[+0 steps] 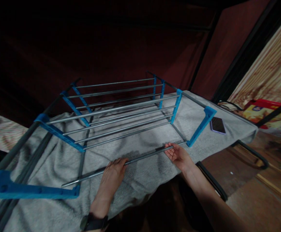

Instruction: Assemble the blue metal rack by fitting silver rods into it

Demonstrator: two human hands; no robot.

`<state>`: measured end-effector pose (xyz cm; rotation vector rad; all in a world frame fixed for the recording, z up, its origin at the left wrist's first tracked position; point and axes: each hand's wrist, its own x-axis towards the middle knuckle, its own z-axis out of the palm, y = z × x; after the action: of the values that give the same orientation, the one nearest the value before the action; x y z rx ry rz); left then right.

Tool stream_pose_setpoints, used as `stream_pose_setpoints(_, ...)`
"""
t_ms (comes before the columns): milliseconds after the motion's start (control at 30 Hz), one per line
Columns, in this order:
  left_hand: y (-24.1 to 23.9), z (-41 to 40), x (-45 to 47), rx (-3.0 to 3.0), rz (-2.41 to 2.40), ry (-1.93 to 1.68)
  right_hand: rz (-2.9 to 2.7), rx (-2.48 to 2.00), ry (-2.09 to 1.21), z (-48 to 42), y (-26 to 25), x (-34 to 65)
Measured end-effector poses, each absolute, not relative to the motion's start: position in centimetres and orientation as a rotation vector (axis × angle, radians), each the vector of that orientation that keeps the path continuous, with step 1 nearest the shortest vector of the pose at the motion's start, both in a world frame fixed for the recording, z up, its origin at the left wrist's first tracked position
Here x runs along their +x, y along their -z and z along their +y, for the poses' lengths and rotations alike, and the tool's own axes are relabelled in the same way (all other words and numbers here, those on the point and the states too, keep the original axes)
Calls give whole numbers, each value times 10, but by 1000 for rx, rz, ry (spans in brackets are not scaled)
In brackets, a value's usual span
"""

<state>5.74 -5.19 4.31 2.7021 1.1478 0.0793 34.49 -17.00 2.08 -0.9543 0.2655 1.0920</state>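
Observation:
A thin grey metal rod runs between my two hands at the near side of a rack. Around its middle-left part my left hand is closed. My right hand pinches it near the right end, which meets the foot of a blue plastic bracket. The rod's left end lies by the tip of another blue bracket, and I cannot tell whether it is seated there. Behind, several rods span further pairs of blue brackets, joined by dark grey side tubes.
The rack lies on a grey cloth covering a table. A phone with a purple edge rests on the right side. Dark red panels stand behind. A chair with black armrests and a red-yellow box are at right.

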Motion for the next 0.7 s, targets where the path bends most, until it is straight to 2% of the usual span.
stream_pose_setpoints(700,-41,-54,63,2629,1108,-217,294,-1000,-1055,-174,-19,348)
